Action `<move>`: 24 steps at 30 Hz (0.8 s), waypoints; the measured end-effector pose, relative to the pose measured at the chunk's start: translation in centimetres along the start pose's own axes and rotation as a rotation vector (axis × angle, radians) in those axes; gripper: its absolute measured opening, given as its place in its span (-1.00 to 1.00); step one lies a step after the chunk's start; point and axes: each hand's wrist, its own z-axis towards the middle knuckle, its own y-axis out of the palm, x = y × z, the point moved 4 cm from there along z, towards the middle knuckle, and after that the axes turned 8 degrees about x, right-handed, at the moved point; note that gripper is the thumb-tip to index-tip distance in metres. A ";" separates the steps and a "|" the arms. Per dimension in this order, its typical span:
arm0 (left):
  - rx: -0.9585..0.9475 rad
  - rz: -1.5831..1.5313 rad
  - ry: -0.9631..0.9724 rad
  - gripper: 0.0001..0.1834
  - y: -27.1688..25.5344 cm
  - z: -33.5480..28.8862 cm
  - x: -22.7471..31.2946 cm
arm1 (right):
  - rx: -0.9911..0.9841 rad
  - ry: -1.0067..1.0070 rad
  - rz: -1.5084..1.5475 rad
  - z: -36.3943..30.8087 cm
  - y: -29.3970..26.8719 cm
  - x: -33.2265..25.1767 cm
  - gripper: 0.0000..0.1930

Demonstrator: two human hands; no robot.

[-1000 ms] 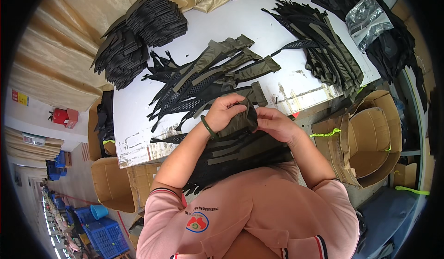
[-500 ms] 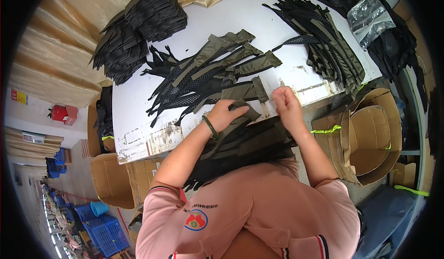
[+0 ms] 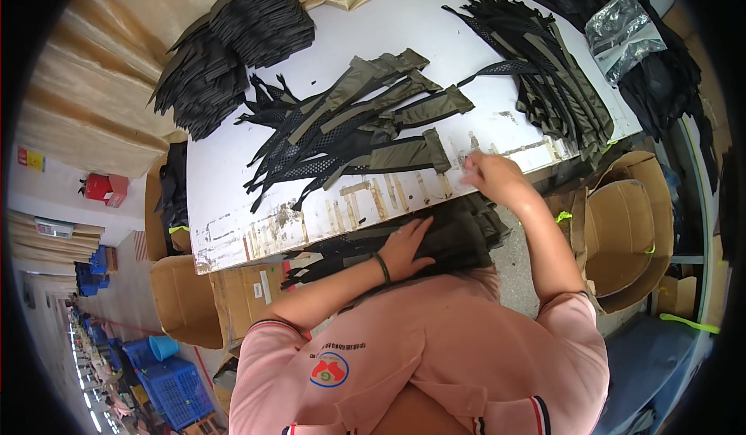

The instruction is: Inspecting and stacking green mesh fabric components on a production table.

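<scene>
Pink shirt (image 3: 451,334): carries a row of small dark characters (image 3: 342,347) on the left chest, printed beside a round emblem (image 3: 329,370).
Emblem: ringed in blue, with red shapes inside and a green letter-like mark at the centre; finer lettering too small to make out.
Wall sign (image 3: 31,158): coloured red and yellow, at far left; print too small to read.
Pale board (image 3: 54,227): placed below the wall sign in view; markings blurred.
Cardboard box (image 3: 233,303): bears a small white sticker (image 3: 258,290) on one side; illegible at this size.
</scene>
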 end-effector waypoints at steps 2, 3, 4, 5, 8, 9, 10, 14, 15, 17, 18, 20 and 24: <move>0.013 0.090 0.010 -0.06 2.0 -1.1 -0.9 | 0.167 0.093 0.185 2.8 0.5 -0.8 -0.56; 0.026 0.072 0.009 -0.05 2.0 -1.1 -0.6 | 0.169 0.093 0.186 3.9 1.4 -1.5 -0.56; 0.029 0.076 0.007 -0.05 2.0 -1.1 -0.6 | 0.246 0.056 0.135 5.0 2.1 -2.3 -0.50; 0.025 0.073 0.014 -0.05 1.9 -0.9 -0.5 | 0.326 0.018 0.083 6.0 2.5 -2.8 -0.45; 0.039 0.016 0.025 -0.16 0.7 -0.6 -0.1 | 0.161 0.103 -0.056 8.8 5.1 -2.3 -0.43; 0.049 -0.047 0.034 -0.26 0.2 -0.3 0.3 | 0.268 0.083 -0.030 9.6 6.3 -0.9 -0.57; 0.053 -0.042 0.032 -0.26 -0.9 0.1 0.6 | 0.270 0.078 -0.027 9.9 7.1 -0.1 -0.57; 0.452 -0.019 0.240 -0.66 -6.9 3.9 1.4 | 0.452 -0.125 0.106 8.0 7.6 0.2 -0.78; 0.503 0.033 0.231 -0.64 -8.4 5.2 1.7 | 0.510 -0.202 0.130 6.8 7.5 0.0 -0.84; 0.596 0.203 0.222 -0.59 -9.8 7.1 1.3 | 0.530 -0.250 0.148 4.5 6.7 -1.4 -0.86; 0.638 0.303 0.222 -0.60 -9.9 7.8 0.7 | 0.552 -0.296 0.171 3.5 6.2 -2.3 -0.88; 0.499 0.259 0.143 -0.66 -9.5 9.4 -0.3 | 0.591 -0.323 0.165 2.1 5.4 -3.0 -0.91; 0.293 0.095 0.016 -0.79 -8.3 10.8 -0.7 | 0.608 -0.346 0.140 1.0 4.1 -3.5 -0.93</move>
